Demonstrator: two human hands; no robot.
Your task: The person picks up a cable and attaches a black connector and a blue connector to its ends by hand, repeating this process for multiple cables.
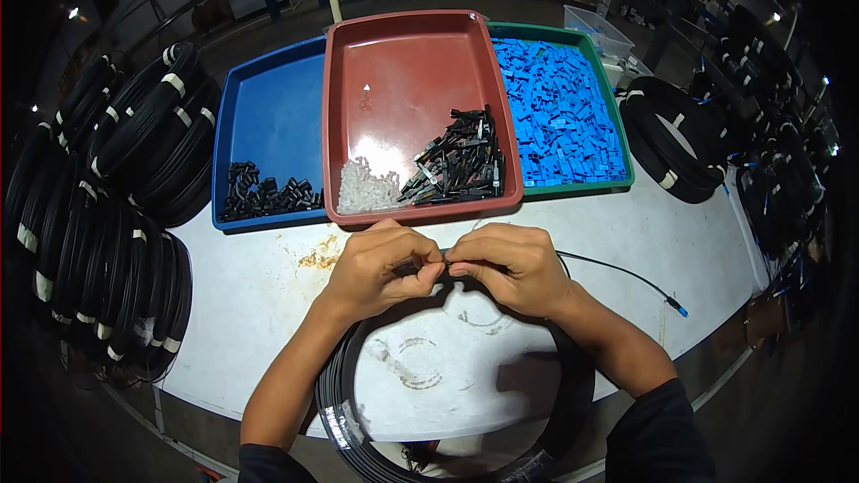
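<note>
My left hand [386,261] and my right hand [510,266] meet above the near part of the table, thumbs and forefingers pinched together. Only a small dark bit shows between the fingertips; what the left fingers grip is mostly hidden. A thin black cable [617,265] comes out from behind my right hand, which appears to pinch it, and runs right to a blue-tipped connector [677,306]. Below both hands lies a large coil of black cable [335,385], bound with clear tape and reaching over the table's front edge.
Behind my hands stand a blue tray [268,139] with black pieces, a red tray [403,54] with clear and black pieces, and a green tray [617,139] full of blue connectors. Cable coils [107,277] pile up left; another coil [662,156] lies right on the white table [242,322].
</note>
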